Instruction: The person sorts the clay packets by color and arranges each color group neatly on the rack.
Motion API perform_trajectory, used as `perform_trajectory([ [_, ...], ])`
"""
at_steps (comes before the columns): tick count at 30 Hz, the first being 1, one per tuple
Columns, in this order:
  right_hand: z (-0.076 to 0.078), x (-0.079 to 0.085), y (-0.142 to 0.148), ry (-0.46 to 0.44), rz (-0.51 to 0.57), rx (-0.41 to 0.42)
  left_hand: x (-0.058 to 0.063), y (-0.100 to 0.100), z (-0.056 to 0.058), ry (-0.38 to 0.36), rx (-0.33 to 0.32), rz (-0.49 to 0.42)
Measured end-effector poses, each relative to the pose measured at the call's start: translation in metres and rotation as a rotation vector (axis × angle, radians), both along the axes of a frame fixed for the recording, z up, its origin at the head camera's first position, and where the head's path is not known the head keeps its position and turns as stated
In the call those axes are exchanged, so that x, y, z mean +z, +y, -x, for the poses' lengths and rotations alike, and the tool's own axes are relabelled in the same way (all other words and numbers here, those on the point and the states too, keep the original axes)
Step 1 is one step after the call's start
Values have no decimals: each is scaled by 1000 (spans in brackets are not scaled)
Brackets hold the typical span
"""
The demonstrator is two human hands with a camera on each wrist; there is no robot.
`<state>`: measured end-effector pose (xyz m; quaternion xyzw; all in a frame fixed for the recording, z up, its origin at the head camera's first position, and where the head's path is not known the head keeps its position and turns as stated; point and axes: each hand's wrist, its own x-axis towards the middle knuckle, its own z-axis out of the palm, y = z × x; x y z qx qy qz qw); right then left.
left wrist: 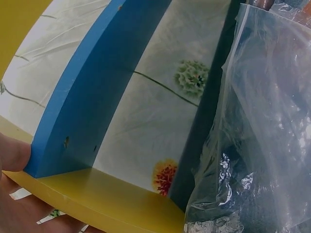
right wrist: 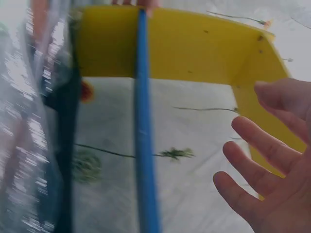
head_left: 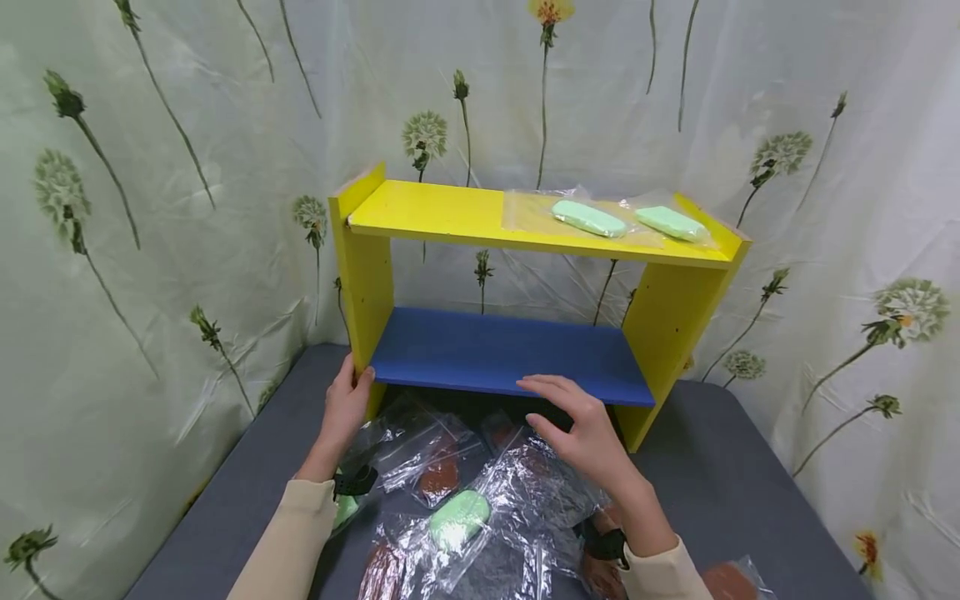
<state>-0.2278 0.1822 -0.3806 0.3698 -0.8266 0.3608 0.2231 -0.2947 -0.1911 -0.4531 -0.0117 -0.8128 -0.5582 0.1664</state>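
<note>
A small shelf unit with yellow sides (head_left: 365,283) and a blue lower board (head_left: 510,350) stands on the dark table. My left hand (head_left: 347,408) grips the left side panel near the blue board, thumb on the front edge and fingers round the outer face. In the left wrist view the thumb (left wrist: 14,153) lies against the end of the blue board. My right hand (head_left: 581,429) hovers before the blue board's front edge with fingers spread and nothing in them. On the yellow top board (head_left: 442,207) lie two bagged light green pieces, one in the middle (head_left: 588,218), the other (head_left: 672,223) at the right.
Several clear zip bags with brown and green pieces are heaped before the shelf, among them a green piece (head_left: 460,518) and a brown one (head_left: 439,479). Another bagged brown piece (head_left: 731,582) lies at the front right. A flowered curtain (head_left: 187,275) hangs behind.
</note>
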Motion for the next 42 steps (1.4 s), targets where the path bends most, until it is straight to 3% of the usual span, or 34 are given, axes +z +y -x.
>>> perform_trajectory([
  [4, -4, -21, -11, -71, -53, 42, -1, 1, 0, 0, -4, -2],
  [14, -10, -50, -44, -330, -328, 223, 0, -3, -1, -9, -19, -10],
  [18, -12, -59, -53, -378, -416, 279, 1, -3, -2, -14, -20, 0],
  [23, -17, -66, -57, -416, -503, 292, 1, -2, 1, -19, -24, 0],
  [31, -22, -76, -63, -406, -637, 280, 1, -2, 1, -30, -30, -15],
  [37, -23, -85, -67, -302, -661, 218, 1, -2, 0, -37, -32, -19],
  [42, -21, -91, -69, -276, -674, 181, 0, -2, 0, -45, -28, -21],
])
